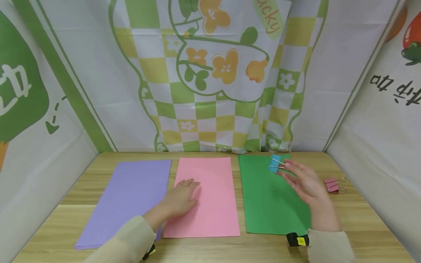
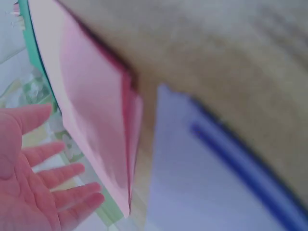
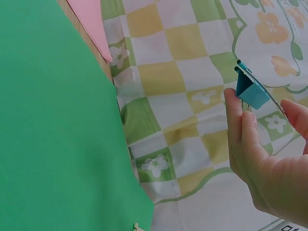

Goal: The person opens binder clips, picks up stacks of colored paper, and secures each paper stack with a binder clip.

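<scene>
Between the thumb and fingers of my right hand [image 1: 304, 181] a blue binder clip [image 1: 274, 163] is pinched by its wire handles. It hangs above the far part of the green paper stack [image 1: 273, 204]. In the right wrist view the clip [image 3: 253, 94] shows its folded body, with thumb and fingers on opposite handles. My left hand [image 1: 181, 197] is over the pink paper stack [image 1: 213, 212], fingers spread. In the left wrist view that hand [image 2: 38, 178] has straight fingers and an empty palm, beside the pink stack [image 2: 96, 91].
A purple paper stack [image 1: 131, 197] lies at the left of the wooden table [image 1: 197, 250]. Pink binder clips [image 1: 332, 185] sit to the right of the green stack. A checkered cloth [image 1: 210, 120] hangs behind the table, with white fabric walls at both sides.
</scene>
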`<act>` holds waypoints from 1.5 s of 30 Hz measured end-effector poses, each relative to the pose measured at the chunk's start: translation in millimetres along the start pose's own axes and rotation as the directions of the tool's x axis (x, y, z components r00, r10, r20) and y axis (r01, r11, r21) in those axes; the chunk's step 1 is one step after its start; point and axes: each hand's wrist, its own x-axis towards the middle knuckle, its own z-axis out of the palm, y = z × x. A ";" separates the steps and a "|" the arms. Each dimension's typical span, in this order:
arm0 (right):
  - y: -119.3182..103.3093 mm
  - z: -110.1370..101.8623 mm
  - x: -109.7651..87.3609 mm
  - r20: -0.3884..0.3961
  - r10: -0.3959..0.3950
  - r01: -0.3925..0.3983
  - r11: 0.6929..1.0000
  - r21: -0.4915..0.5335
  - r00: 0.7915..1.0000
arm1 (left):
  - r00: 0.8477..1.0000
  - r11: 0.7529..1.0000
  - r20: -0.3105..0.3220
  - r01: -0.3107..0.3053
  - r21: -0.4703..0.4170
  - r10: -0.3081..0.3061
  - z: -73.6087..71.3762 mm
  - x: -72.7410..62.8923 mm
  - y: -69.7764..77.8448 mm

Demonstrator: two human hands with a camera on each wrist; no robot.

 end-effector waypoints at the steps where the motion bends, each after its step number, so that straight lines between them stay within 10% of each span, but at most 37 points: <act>1: 0.6 0.2 0.2 -0.001 0.002 -0.002 1.000 -0.001 1.000 | 1.000 1.000 -0.017 0.026 -0.005 -0.026 -1.0 1.0 -0.9; 8: 5.7 3.8 2.9 0.001 0.007 -0.007 1.000 -0.020 1.000 | 0.981 0.982 -0.046 0.189 -0.005 -0.189 -12.2 2.0 -4.1; 18: 5.8 5.3 2.6 -0.007 0.023 -0.023 1.000 0.001 1.000 | 0.888 0.895 0.109 0.439 0.084 -0.446 -15.2 5.2 11.9; 28: 6.2 6.3 2.7 -0.015 0.024 -0.024 1.000 0.004 1.000 | 0.891 0.884 0.103 0.413 0.221 -0.442 -11.7 10.0 17.1; 45: 2.4 0.1 -0.4 -0.029 0.028 -0.029 0.999 -0.032 0.999 | 0.894 0.893 0.068 0.447 -0.047 -0.443 -9.3 1.3 22.1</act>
